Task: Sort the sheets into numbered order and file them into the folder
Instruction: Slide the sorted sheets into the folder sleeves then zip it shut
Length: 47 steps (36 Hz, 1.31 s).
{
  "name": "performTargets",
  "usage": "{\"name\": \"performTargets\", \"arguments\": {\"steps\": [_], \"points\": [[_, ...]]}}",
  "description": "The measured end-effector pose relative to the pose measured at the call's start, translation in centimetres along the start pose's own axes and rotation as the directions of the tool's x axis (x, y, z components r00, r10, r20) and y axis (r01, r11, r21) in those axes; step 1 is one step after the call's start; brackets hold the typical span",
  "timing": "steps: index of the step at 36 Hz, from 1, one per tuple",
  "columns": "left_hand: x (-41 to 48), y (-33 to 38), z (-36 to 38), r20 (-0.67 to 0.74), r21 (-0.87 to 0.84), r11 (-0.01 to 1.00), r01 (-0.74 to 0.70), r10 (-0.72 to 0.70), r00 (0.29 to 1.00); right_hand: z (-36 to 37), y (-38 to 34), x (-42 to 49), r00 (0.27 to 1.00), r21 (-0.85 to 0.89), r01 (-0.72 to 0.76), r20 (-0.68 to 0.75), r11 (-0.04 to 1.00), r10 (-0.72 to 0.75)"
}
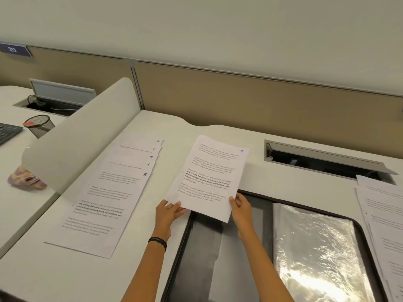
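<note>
One wide-angle head view looks forward and down onto the surface (174, 131) from close above, near enough to read the 6 on the held sheet (207, 177), facing the tan partition (261, 99) behind.

Only the two arms show, from about mid-forearm to the fingertips; rest of body out of frame. Bare left hand (169, 211). Bare left forearm (142, 275) to the frame edge, slim. Dark wristband (157, 243) on the left wrist: near black, thin, looks like two or three narrow strands lying side by side, maybe cord or braid; faint lighter flecks on it, too small to read. Sits snug round the wrist, just behind the hand. Bare right hand (241, 207). Bare right forearm (261, 258) and wrist, slim like the left. Left thumbnail (178, 202) visible: short, plain. Other nails too small or hidden to tell.
</note>
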<state>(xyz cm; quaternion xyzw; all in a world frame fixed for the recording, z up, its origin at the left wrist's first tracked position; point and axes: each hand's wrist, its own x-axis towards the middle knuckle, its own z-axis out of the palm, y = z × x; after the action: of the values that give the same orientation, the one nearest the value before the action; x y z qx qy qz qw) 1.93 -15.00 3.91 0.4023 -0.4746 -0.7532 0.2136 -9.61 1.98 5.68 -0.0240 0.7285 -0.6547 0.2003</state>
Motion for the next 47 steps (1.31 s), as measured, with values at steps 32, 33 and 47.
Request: {"name": "performTargets", "arguments": {"steps": [32, 33, 47], "points": [[7.8, 1.9, -2.5, -0.234, 0.033, 0.99, -0.134, 0.138, 0.962, 0.9, 4.8, -2.1, 0.929, -0.41, 0.271, 0.35, 0.871, -0.124], [7.7, 1.9, -2.5, -0.241, 0.038, 0.991, -0.125, 0.13, 0.962, 0.8, 4.9, -2.1, 0.926, -0.409, 0.277, 0.355, 0.869, -0.128], [4.9, 0.0, -1.0, -0.425, 0.283, 0.931, -0.23, 0.337, 0.84, -1.8, 4.8, -2.6, 0.899, -0.405, 0.334, 0.41, 0.851, -0.158]]}}
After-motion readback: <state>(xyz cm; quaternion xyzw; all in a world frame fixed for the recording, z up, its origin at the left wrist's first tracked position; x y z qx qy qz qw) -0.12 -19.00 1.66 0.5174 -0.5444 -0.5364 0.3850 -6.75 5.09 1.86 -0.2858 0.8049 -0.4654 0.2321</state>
